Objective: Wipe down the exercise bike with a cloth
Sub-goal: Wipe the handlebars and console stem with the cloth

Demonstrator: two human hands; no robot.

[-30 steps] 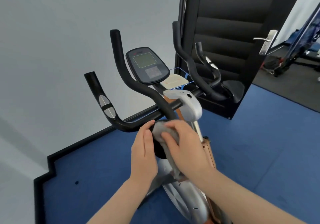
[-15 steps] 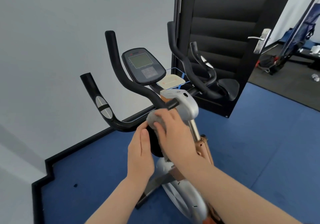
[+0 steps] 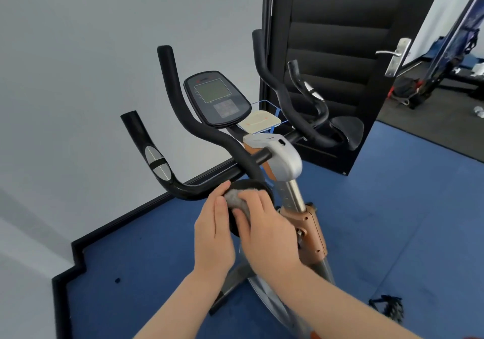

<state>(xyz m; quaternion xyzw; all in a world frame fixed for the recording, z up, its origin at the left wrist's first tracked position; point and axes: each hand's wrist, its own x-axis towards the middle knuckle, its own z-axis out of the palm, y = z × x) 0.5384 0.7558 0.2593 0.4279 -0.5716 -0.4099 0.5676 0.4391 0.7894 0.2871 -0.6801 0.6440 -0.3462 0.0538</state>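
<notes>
The right hand [image 3: 267,231] presses a grey cloth [image 3: 235,199] onto a round black pad [image 3: 250,185] low on the exercise bike [image 3: 282,160], fingers curled over the cloth. The left hand [image 3: 213,231] rests flat beside it, fingers straight, touching the pad's edge. Just above, the black handlebars [image 3: 183,118] rise around a console [image 3: 217,99], with a pale card [image 3: 260,124] behind it. A black door [image 3: 340,50] stands open beyond, over blue floor [image 3: 392,220]. The hands hide most of the pad and cloth; the bike's lower frame is cut off, and a dark pedal [image 3: 387,306] is hard to make out.
</notes>
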